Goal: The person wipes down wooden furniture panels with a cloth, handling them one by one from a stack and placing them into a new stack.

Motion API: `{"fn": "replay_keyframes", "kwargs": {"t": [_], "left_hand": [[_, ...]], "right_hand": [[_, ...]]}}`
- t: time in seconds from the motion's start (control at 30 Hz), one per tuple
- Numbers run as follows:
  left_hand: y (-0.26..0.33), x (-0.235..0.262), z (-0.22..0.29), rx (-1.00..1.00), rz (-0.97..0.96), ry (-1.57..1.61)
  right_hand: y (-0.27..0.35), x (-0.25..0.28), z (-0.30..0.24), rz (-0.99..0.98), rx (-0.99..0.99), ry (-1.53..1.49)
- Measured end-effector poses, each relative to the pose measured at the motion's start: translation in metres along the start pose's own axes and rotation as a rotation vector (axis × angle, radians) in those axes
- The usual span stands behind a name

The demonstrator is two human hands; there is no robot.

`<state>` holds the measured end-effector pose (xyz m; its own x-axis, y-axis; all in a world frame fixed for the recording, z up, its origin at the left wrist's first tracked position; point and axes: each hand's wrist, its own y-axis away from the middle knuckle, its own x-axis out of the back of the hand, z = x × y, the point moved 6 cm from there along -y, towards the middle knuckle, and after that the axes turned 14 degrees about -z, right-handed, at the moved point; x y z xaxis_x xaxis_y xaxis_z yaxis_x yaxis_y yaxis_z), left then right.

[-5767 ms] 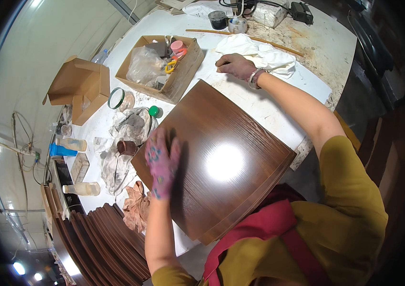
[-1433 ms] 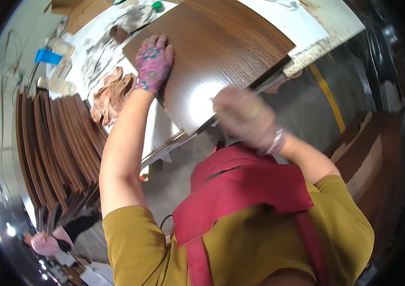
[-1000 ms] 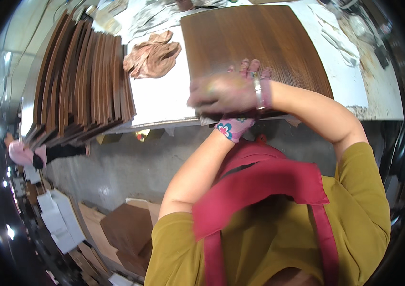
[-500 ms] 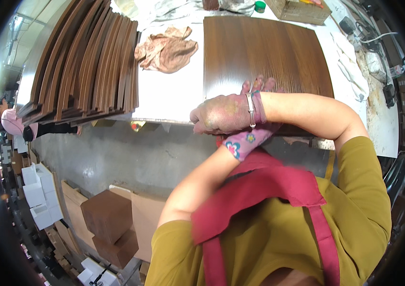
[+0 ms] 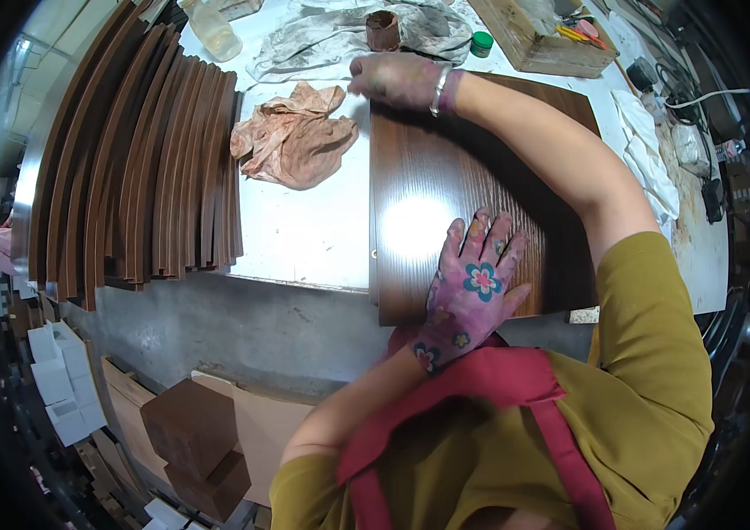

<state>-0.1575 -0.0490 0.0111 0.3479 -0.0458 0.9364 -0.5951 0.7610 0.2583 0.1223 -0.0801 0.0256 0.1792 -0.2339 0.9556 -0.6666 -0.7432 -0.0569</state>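
Observation:
A dark brown wood-grain panel point(image 5: 551, 190) lies flat on the white table in front of me, with light glaring off its left part. My left hand point(image 5: 476, 278), in a purple flowered glove, lies palm down on the panel's near part, fingers stretched and spread. At the far left corner of the panel is my right hand point(image 5: 403, 81), in a stained pinkish glove, with a silvery band at the wrist. Its fingers are curled under and closed; whatever they hold is hidden beneath the hand. A crumpled stained pinkish cloth point(image 5: 300, 137) lies left of the panel.
Many brown panels point(image 5: 150, 159) stand on edge in a row at the left. Behind the panel are a brown-stained cup point(image 5: 383, 31), grey-white rags point(image 5: 313, 44), a green lid point(image 5: 481, 44) and a wooden box point(image 5: 529, 40) of tools. Cables point(image 5: 679, 93) lie at the right.
My right hand has moved away from me, from above the left hand at the near edge to the far left corner. My left hand now shows uncovered, flat on the panel.

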Motion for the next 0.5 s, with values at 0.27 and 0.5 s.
{"fn": "replay_keyframes", "kwargs": {"t": [0.27,0.5], "left_hand": [[-0.005,-0.003,-0.001,0.028,-0.053,-0.035],[0.064,0.03,-0.058,-0.02,0.376,0.644]], "right_hand": [[0.046,0.042,0.024,0.257,-0.263,-0.213],[0.24,0.064,0.026,0.564,-0.463,-0.921]]}}
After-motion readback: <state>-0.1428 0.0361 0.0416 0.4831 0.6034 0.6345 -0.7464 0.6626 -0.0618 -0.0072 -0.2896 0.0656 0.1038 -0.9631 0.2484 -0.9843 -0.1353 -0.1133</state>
